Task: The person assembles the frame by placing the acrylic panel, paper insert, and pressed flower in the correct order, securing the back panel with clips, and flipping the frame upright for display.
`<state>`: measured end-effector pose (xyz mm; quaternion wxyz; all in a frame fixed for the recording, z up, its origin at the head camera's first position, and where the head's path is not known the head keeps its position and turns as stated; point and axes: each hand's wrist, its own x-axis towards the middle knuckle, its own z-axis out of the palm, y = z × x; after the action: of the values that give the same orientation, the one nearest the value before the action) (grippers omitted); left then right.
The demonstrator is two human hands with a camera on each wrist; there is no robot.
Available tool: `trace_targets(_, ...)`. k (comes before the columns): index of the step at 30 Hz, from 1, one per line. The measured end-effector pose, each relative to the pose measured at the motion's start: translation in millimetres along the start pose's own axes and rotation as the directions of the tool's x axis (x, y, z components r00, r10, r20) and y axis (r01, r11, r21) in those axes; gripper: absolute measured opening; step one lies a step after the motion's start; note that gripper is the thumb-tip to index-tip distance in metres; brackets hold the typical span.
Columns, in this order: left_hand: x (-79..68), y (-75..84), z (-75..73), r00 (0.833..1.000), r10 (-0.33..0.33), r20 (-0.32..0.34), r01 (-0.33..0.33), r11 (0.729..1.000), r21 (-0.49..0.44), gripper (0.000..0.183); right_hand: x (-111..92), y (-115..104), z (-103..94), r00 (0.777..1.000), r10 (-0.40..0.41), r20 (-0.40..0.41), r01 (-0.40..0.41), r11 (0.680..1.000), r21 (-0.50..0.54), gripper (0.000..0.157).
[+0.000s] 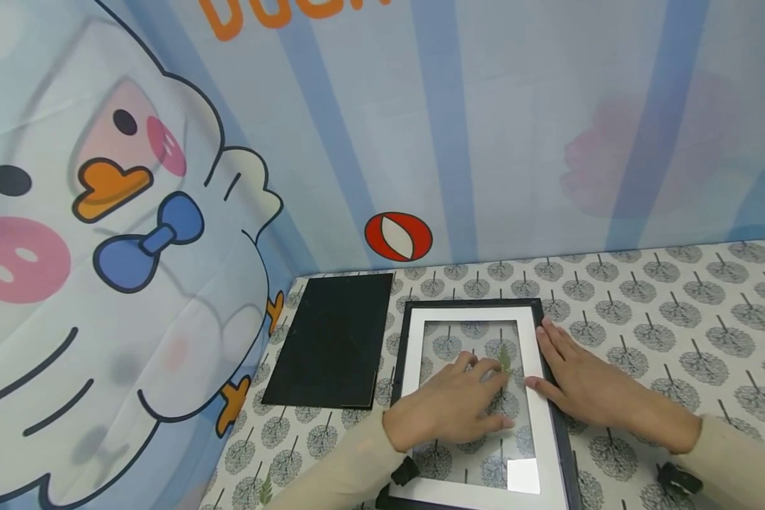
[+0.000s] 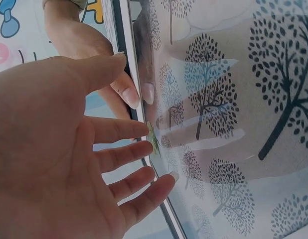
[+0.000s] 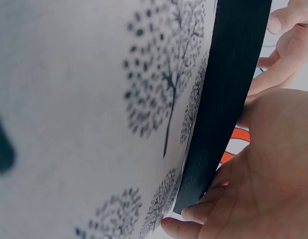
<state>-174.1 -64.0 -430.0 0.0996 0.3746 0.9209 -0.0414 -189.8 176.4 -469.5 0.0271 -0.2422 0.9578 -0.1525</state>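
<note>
A black picture frame [image 1: 472, 303] with a white mat [image 1: 414, 354] lies flat on the patterned cloth. Through its clear pane [image 1: 446, 467] the cloth's tree print shows. On the pane, in the upper right part, is a small green fern leaf [image 1: 504, 358]. My left hand [image 1: 455, 400] is over the pane, fingers loosely spread and fingertips at the leaf; the left wrist view shows the leaf [image 2: 153, 138] beside them. Along the frame's right side rests my right hand [image 1: 576, 372], fingers nearly straight, thumb over the mat. The right wrist view shows the black side [image 3: 229, 89] against that hand.
A flat black board [image 1: 331, 340] lies left of the frame. Another fern leaf [image 1: 265, 490] is on the cloth at the lower left. A white label [image 1: 523, 475] shows at the pane's lower right corner. A cartoon duck backdrop [image 1: 516, 142] stands behind.
</note>
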Motion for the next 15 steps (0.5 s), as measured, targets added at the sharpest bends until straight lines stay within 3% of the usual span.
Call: trace_targets(15, 1.7, 0.2, 0.4, 1.000, -0.005, 0.007, 0.005, 1.000, -0.007, 0.067, -0.2, -3.3, -2.3, 1.000, 0.002, 0.000, -0.002, 1.000, 0.001, 0.090)
